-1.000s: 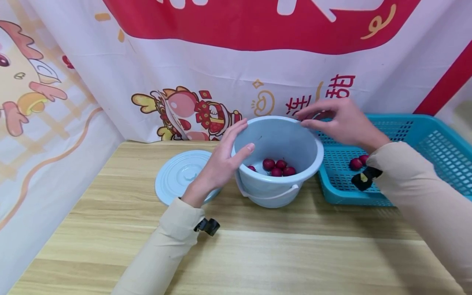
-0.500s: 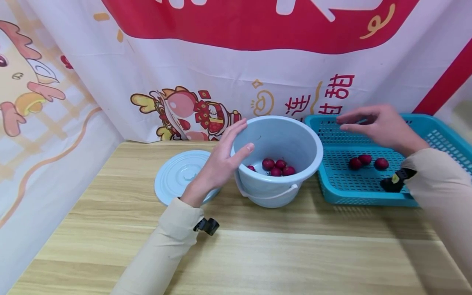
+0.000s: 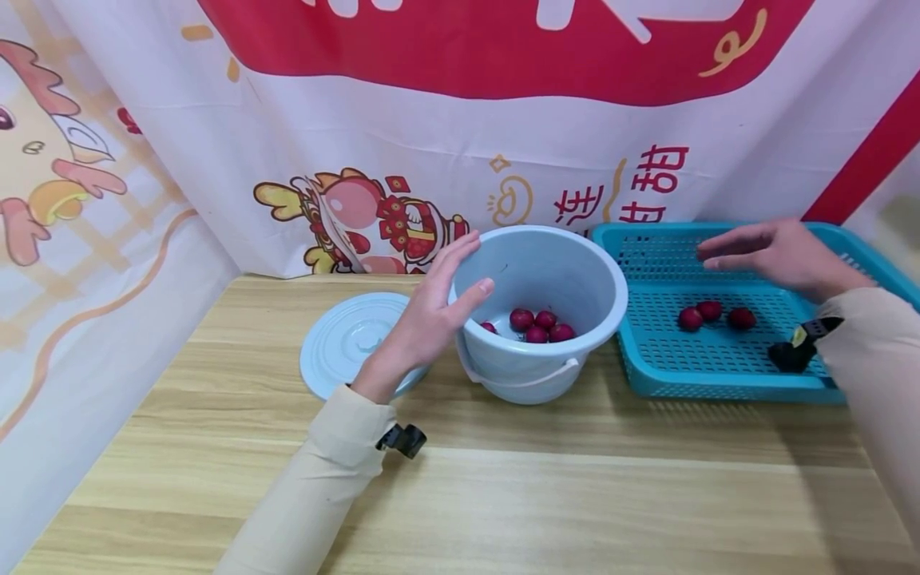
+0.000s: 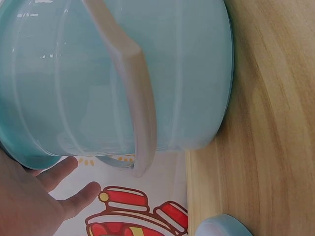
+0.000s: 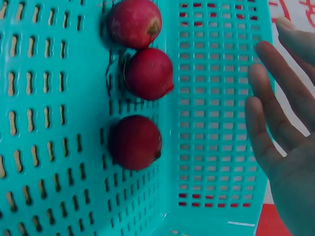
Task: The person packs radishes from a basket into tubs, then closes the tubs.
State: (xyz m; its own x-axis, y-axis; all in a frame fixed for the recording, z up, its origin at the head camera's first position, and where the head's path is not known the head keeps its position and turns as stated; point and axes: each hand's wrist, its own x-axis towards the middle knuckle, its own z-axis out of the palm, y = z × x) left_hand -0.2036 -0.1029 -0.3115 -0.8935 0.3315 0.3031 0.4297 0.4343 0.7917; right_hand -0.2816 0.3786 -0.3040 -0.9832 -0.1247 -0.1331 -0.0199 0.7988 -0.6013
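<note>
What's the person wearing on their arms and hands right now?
Both hands, left and right, are bare. Each arm wears a long cream sleeve down to the wrist. A small black camera clip sits at each cuff; the right one has a yellow mark.

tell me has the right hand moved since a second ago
Yes. The right hand went rightward from the bucket rim to above the teal basket, open and holding nothing.

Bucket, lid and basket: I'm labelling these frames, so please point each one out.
bucket (image 3: 568, 275), head view, on its inner back wall.
lid (image 3: 345, 339), head view, on its top face.
basket (image 3: 726, 363), head view, on its perforated floor.
</note>
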